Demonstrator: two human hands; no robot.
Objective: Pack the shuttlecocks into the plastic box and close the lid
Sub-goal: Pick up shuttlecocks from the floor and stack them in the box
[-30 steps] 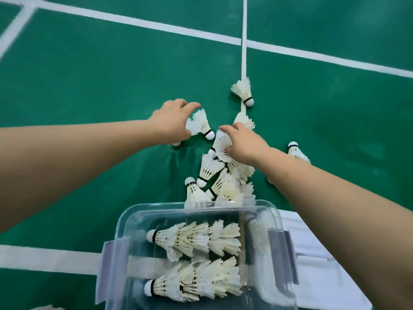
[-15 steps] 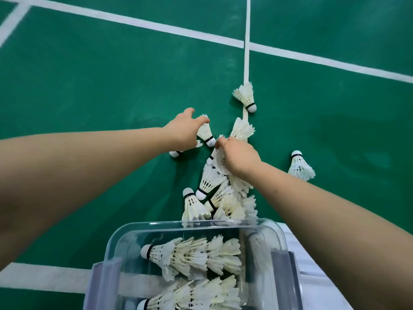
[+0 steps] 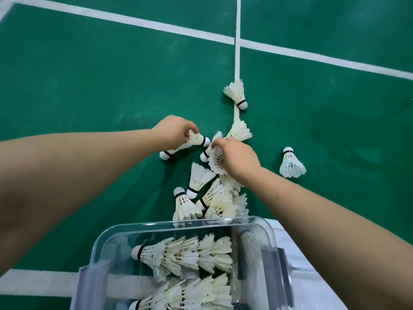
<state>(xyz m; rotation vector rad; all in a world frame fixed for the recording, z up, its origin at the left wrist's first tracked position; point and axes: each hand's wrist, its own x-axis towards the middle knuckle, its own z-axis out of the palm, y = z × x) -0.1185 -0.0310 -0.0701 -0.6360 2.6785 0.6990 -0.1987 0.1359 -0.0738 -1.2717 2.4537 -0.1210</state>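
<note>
A clear plastic box [image 3: 269, 233] stands open at the bottom centre with two rows of nested white shuttlecocks [image 3: 185, 256] lying in it. Beyond its far rim a pile of several loose shuttlecocks [image 3: 212, 198] lies on the green floor. My left hand [image 3: 173, 130] pinches the feathers of a shuttlecock [image 3: 199, 139] just left of the pile's far end; another cork [image 3: 165, 155] pokes out below that hand. My right hand [image 3: 237, 157] grips the skirt of a shuttlecock [image 3: 215, 161] at the top of the pile.
One lone shuttlecock [image 3: 237, 93] lies on the white court line farther away; another [image 3: 290, 163] stands to the right of my right arm. The box's whitish lid [image 3: 299, 265] lies beside the box at the right. White court lines [image 3: 156, 24] cross the green floor.
Both hands have drawn slightly closer to the box and tightened on shuttlecocks. My left hand now pinches one by its feathers; my right has gathered one from the pile.
</note>
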